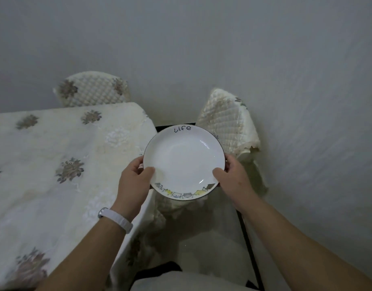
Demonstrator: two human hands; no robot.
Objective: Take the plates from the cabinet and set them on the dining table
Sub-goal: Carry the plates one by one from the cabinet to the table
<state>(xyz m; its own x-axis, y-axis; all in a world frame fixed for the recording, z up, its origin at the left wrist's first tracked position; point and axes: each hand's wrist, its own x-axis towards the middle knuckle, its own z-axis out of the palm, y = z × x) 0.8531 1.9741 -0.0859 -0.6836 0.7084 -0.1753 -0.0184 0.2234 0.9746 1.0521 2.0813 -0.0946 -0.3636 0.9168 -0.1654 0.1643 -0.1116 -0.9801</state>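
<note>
A white plate (184,161) with a dark rim, the word "life" at its far edge and small cartoon figures along its near edge is held level in the air. My left hand (133,181) grips its left rim and my right hand (233,177) grips its right rim, thumbs on top. The plate hangs just past the right edge of the dining table (54,164), which is covered with a cream floral cloth. The cabinet is out of view.
One chair (92,89) with a quilted cream cover stands at the table's far side. A second covered chair (227,124) is right of the table, under and behind the plate. A grey wall fills the background. A white band sits on my left wrist.
</note>
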